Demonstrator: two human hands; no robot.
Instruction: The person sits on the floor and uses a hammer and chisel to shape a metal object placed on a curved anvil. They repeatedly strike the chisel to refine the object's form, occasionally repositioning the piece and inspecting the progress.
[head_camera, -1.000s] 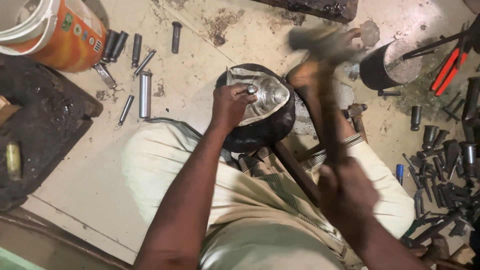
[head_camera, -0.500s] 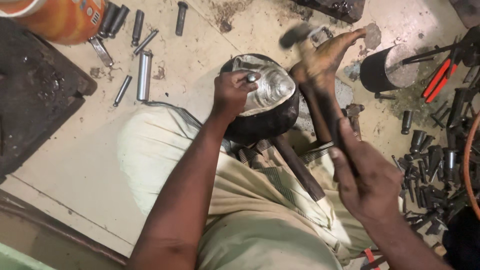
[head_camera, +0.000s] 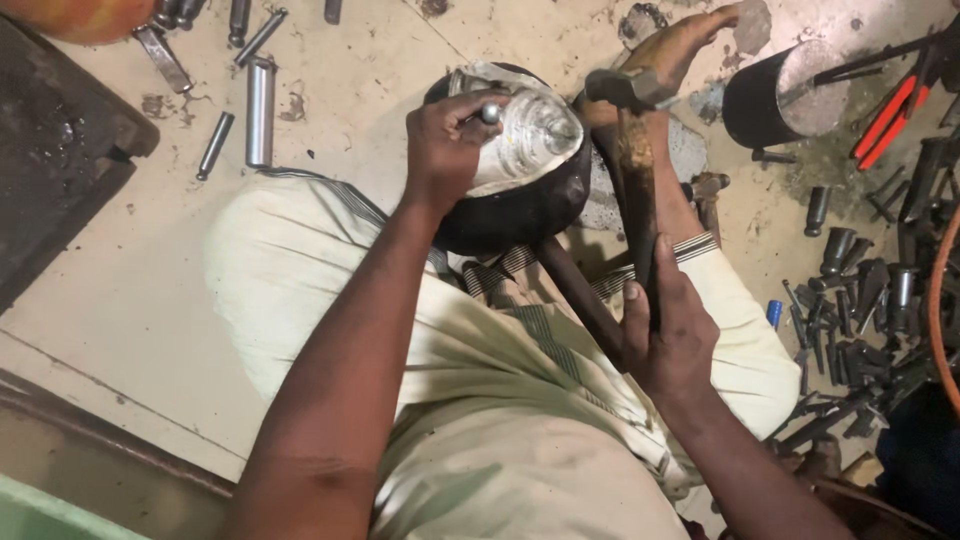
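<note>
Head view: punch, hammer, metal sheet on a dark round block.
Left hand pinches the punch upright, tip on the sheet just below the grip, steadying it for a blow. Right hand is wrapped around the handle's end, wrist cocked, hammer head just beside the punch.

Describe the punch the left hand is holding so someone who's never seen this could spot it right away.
Start at the round black block between the person's knees, with the shiny metal piece lying on top. The left hand pinches a short steel punch against that piece. Unlike the many loose punches on the floor, it is the only one in a grip, near the hammer held by the right hand.
</note>
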